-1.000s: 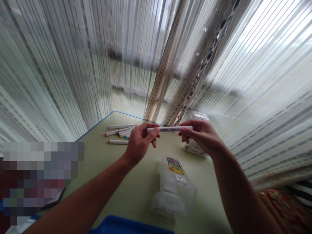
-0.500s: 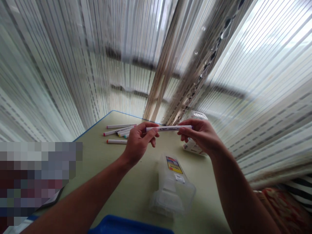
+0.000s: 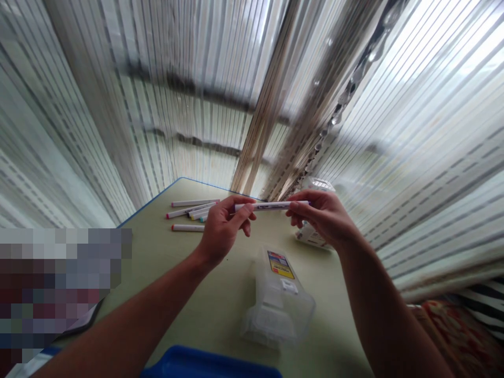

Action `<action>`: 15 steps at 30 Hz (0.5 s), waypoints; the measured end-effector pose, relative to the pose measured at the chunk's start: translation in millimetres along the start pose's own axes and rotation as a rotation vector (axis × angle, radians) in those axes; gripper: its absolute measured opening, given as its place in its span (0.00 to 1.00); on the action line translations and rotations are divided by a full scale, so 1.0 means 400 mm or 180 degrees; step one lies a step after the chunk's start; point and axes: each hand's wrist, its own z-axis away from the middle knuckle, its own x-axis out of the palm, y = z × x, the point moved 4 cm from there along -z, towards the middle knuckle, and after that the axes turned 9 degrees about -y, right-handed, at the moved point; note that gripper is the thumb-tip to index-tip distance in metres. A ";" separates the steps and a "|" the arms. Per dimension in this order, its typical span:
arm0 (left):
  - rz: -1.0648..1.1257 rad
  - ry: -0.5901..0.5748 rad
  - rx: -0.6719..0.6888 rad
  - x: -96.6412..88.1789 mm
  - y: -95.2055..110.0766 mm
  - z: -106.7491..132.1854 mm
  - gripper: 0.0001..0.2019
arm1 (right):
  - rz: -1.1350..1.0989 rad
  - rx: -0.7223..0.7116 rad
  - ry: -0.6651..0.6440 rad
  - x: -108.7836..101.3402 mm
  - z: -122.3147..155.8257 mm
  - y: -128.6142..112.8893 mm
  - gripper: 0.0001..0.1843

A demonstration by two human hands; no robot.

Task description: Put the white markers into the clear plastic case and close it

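Observation:
A white marker (image 3: 271,206) with dark print is held level above the green table (image 3: 220,294), one end in each hand. My left hand (image 3: 222,228) pinches its left end between thumb and fingers. My right hand (image 3: 326,218) grips the right end, where a purple tip shows. Below the hands lies a clear plastic marker case (image 3: 279,296) with a yellow label. Several loose markers (image 3: 191,212) with coloured caps lie on the table behind my left hand.
A white container (image 3: 315,236) stands behind my right hand, partly hidden. Sheer striped curtains (image 3: 252,105) hang close around the table's far corner. A blue object (image 3: 208,363) lies at the near edge. A dark flat thing (image 3: 84,320) rests at the left edge.
Both hands keep the marker between them with the same grip. The view has tilted slightly, so everything sits a little lower left in the picture.

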 end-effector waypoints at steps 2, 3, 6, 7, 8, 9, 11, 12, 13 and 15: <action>-0.0003 0.0017 -0.0010 0.000 0.000 0.000 0.11 | 0.0006 0.0015 -0.0009 0.000 0.000 0.001 0.14; 0.0000 0.0021 -0.0018 0.001 0.000 0.000 0.11 | 0.0007 0.0028 -0.0010 -0.001 0.000 0.002 0.14; 0.0016 0.0010 -0.0042 0.002 0.000 0.001 0.11 | -0.0001 0.0060 -0.0006 -0.001 0.001 0.002 0.14; 0.0020 0.0006 -0.0047 0.003 0.000 0.001 0.11 | -0.0002 0.0067 -0.0007 -0.001 0.001 0.001 0.14; 0.0023 0.0003 -0.0050 0.003 0.000 0.001 0.11 | -0.0002 0.0076 -0.0011 0.000 0.001 0.000 0.14; 0.0026 0.0003 -0.0054 0.004 0.000 0.001 0.11 | -0.0005 0.0084 -0.0015 0.000 0.001 -0.001 0.14; 0.0028 -0.0003 -0.0067 0.005 0.001 0.001 0.11 | -0.0015 0.0100 -0.0018 0.002 0.001 -0.003 0.14; 0.0029 -0.0007 -0.0075 0.006 0.001 0.002 0.12 | -0.0018 0.0107 -0.0019 0.003 0.002 -0.004 0.14; 0.0030 -0.0012 -0.0082 0.007 0.002 0.002 0.12 | -0.0020 0.0113 -0.0017 0.003 0.002 -0.005 0.14; 0.0034 -0.0009 -0.0094 0.008 0.002 0.002 0.12 | -0.0018 0.0116 -0.0006 0.003 0.002 -0.006 0.14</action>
